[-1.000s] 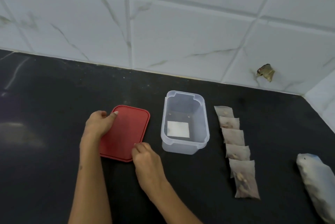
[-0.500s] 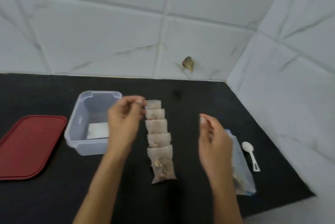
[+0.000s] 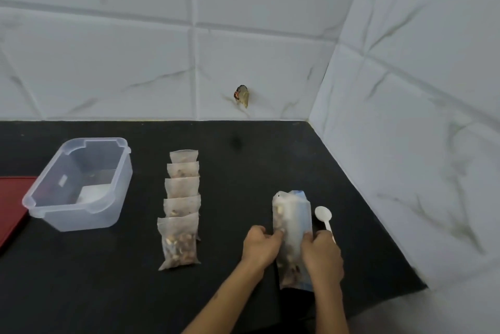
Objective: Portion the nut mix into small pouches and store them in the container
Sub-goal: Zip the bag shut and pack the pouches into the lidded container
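Both hands on the nut mix bag, lying on the black counter | left hand and right hand curled round its edges, forearms reaching in from below | spoon just right | five pouches between bag and open container

The counter is bare between the pouches and the nut bag (a wide lane); the wall blocks the right.
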The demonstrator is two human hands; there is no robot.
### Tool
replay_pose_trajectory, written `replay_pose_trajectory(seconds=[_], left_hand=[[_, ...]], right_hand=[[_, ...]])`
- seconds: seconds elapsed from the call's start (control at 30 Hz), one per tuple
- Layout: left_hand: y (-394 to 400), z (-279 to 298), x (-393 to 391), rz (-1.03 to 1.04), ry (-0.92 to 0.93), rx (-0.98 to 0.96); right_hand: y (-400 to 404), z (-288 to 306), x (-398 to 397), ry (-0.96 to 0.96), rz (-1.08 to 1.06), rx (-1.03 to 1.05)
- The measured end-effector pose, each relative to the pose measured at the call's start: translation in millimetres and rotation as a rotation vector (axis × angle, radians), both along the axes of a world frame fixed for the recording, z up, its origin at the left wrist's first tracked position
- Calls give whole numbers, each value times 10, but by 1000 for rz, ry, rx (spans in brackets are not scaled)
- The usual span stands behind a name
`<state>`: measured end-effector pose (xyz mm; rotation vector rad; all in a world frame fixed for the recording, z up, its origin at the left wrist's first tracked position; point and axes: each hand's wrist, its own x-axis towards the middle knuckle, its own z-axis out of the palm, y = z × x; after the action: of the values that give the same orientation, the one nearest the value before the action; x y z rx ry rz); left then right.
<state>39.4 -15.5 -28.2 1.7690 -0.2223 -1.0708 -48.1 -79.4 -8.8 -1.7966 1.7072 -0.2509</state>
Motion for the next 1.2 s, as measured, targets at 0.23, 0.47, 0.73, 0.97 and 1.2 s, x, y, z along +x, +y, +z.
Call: replay_pose_trajectory(seconds=[0.23,0.47,0.73,0.97,1.2], left_hand=[[-72,3,-61,24,-10,-71],[289,389,386,144,-140,-246],[1522,1025,1659,334,-436,-215],[2230,1038,2610,300,-389,14],[2275,900,3104,154,-476,220]], right_hand=[[-154,52,62,-284,41,164],[124,398,452,-665,38,180],[977,863,1835,-652,496,49],[1454,936,2927,-263,770,149],[1632,843,3489,-1,816,157]])
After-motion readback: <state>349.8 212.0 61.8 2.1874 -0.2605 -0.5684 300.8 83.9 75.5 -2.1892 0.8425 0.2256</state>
